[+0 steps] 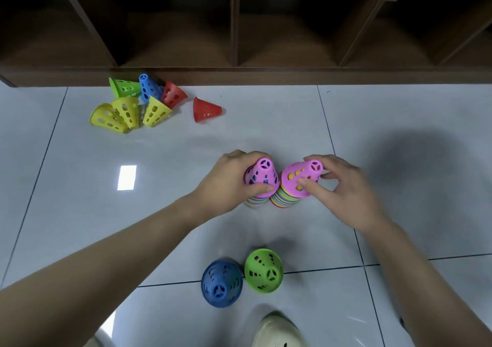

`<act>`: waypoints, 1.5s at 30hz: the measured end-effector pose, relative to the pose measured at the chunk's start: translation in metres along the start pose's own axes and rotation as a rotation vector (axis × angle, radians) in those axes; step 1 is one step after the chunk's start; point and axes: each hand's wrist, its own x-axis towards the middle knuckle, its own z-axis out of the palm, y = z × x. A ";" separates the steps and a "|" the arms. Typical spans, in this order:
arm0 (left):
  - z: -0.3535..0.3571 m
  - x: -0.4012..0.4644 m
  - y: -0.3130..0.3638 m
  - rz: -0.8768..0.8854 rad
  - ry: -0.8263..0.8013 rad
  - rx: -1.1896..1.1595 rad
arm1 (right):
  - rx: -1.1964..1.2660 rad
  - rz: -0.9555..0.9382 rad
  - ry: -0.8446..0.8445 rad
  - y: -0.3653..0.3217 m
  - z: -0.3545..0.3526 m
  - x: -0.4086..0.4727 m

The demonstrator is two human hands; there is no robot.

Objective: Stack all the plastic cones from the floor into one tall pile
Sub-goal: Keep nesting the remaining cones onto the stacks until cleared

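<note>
We see two stacks of cones side by side on the floor (266, 131), each topped by a pink cone. Our left hand (234, 179) curls round the left pink cone (262, 177); our right hand (343, 187) pinches the right pink cone (302, 177) between thumb and fingers. Below the pink tops only thin coloured rims show, so we cannot count the cones. Near us stand a blue cone (221, 282) and a green cone (264, 271). Far left lies a loose heap of cones (135, 104), with a red cone (206, 109) apart to its right. A pale shoe (279, 330) is cut off at the near edge. Glossy grey tiles meet a dark wooden shelf unit (239, 27)
</note>
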 end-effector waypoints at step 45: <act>-0.176 0.050 -0.248 -0.216 -0.005 0.462 | -0.466 0.081 -0.489 -0.085 0.216 0.303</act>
